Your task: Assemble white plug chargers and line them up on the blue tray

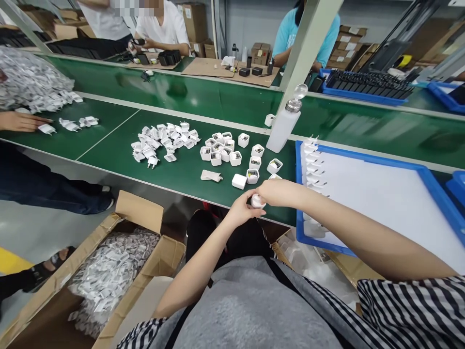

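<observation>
My left hand [241, 209] and my right hand [278, 192] meet at the near edge of the green table, both closed around one small white charger body [257, 200]. Just beyond them stand several open white charger shells [232, 151] with dark insides. Farther left lies a heap of white plug pieces [163, 140]. A row of finished white plugs [312, 162] lines the left edge of the blue tray [428, 179] on my right.
A white pump bottle [285, 127] stands behind the shells. A cardboard box of bagged white parts [109, 271] sits on the floor at my left. Another person's hand [20, 121] rests at far left beside a pile of plugs [29, 82]. Other people work across the table.
</observation>
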Tool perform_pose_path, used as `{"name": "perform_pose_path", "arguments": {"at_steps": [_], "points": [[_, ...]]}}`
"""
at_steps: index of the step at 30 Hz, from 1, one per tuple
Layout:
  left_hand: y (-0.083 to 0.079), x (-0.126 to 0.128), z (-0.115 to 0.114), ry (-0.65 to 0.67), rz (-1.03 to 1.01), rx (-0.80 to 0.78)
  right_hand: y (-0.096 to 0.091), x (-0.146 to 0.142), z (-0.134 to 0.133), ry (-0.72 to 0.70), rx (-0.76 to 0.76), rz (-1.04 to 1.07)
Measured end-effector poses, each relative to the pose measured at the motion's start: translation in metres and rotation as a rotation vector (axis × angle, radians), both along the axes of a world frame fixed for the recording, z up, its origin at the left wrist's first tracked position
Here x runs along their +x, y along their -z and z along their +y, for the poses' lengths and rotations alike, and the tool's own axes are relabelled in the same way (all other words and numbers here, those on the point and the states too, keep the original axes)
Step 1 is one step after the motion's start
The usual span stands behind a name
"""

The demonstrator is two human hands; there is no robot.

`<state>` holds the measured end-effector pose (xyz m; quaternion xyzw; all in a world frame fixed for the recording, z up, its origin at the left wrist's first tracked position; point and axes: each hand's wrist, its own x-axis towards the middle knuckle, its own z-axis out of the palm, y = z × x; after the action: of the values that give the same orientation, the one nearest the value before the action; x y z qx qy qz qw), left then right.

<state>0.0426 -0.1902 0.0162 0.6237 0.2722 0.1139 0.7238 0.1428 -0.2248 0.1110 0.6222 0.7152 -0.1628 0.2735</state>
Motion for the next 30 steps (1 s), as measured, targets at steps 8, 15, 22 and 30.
{"name": "perform_pose_path", "arguments": {"at_steps": [8,15,22,30], "points": [[0.003,-0.006,-0.002,-0.048,0.056,0.267,0.002,0.001,0.0,0.085,0.033,0.003],[0.001,-0.006,-0.002,-0.067,0.183,0.632,0.0,-0.009,0.003,0.078,0.047,-0.027],[0.003,-0.011,0.007,0.061,0.084,0.521,-0.005,-0.011,0.005,0.125,0.024,-0.022],[0.01,-0.014,0.005,-0.07,-0.007,0.446,-0.012,-0.004,0.002,0.148,0.003,0.008]]}}
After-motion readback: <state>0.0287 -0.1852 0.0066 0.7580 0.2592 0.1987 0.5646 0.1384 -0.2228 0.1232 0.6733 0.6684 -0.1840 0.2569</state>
